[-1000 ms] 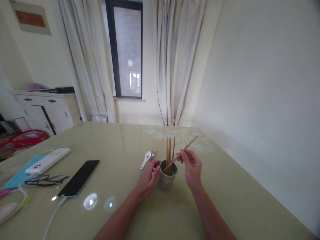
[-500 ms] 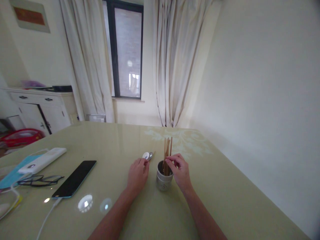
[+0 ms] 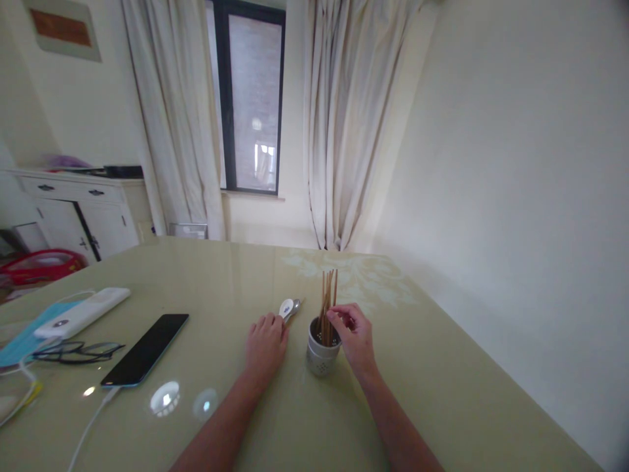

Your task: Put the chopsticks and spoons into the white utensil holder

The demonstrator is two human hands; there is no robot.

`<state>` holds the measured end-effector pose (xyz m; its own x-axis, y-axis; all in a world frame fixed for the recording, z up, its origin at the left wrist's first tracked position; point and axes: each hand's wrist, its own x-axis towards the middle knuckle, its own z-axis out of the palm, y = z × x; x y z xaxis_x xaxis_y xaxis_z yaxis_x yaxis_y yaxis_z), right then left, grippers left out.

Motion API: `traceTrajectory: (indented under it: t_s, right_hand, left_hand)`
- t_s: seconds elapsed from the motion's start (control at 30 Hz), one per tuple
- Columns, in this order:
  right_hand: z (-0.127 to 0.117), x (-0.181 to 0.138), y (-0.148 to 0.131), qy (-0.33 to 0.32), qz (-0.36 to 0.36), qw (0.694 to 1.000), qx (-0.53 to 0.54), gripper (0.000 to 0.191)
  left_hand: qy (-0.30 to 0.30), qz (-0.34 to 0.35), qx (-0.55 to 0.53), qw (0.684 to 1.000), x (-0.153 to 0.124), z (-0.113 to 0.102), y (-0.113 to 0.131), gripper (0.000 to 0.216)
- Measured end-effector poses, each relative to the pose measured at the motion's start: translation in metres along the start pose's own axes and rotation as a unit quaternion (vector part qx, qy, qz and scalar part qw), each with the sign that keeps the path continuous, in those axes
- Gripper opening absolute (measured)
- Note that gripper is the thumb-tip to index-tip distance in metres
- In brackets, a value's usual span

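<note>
A grey utensil holder (image 3: 320, 362) with small holes stands upright on the table, several wooden chopsticks (image 3: 326, 305) rising from it. At its right rim, my right hand (image 3: 356, 334) has thumb and index finger pinched on a chopstick among the bunch. To the left of the holder, my left hand (image 3: 266, 344) rests low on the table with curled fingers over the handles of a white spoon (image 3: 285, 307) and a metal spoon (image 3: 295, 306). A thin wooden tip shows beside the spoons. The handles are mostly hidden under the fingers.
A black phone (image 3: 147, 351) with a white cable lies at the left. Beyond it are glasses (image 3: 78, 352), a white power strip (image 3: 86, 314) and a blue mask (image 3: 37, 331). The wall (image 3: 531, 196) borders the table's right side.
My left hand has shifted slightly left and nearer to me, showing more of the white spoon. My right hand stays pinched at the chopsticks, nearly unmoved.
</note>
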<state>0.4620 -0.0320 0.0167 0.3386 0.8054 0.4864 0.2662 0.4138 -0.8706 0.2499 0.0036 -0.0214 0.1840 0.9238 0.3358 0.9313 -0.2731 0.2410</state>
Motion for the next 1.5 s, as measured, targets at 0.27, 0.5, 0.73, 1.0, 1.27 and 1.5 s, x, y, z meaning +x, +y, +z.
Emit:
traceTrajectory:
  t_s: [0.27,0.5,0.73,1.0,1.27,1.5]
  right_hand:
    - [0.003,0.003,0.01,0.039,0.052,0.994,0.085,0.042]
    - [0.002,0.011,0.022,0.045,0.091,0.989,0.109,0.046]
    - [0.006,0.009,0.022,-0.017,0.1,0.987,0.125,0.05]
    - [0.005,0.009,0.019,-0.024,0.101,0.985,0.136,0.044]
    - [0.006,0.008,0.02,-0.028,0.101,0.985,0.134,0.045]
    - [0.008,0.007,0.027,0.002,0.123,0.984,0.131,0.063]
  left_hand:
    - [0.096,0.039,-0.314,0.944,0.003,-0.001,0.012,0.028]
    - [0.063,0.018,-0.41,0.91,0.029,-0.041,0.045,0.035]
    - [0.048,0.011,-0.352,0.935,0.035,-0.045,0.069,0.025]
    - [0.038,-0.01,-0.338,0.94,0.041,-0.05,0.066,0.02]
    - [0.005,0.015,-0.364,0.931,0.043,-0.046,0.055,0.029]
    - [0.038,-0.073,-0.288,0.954,0.03,-0.021,0.003,0.039]
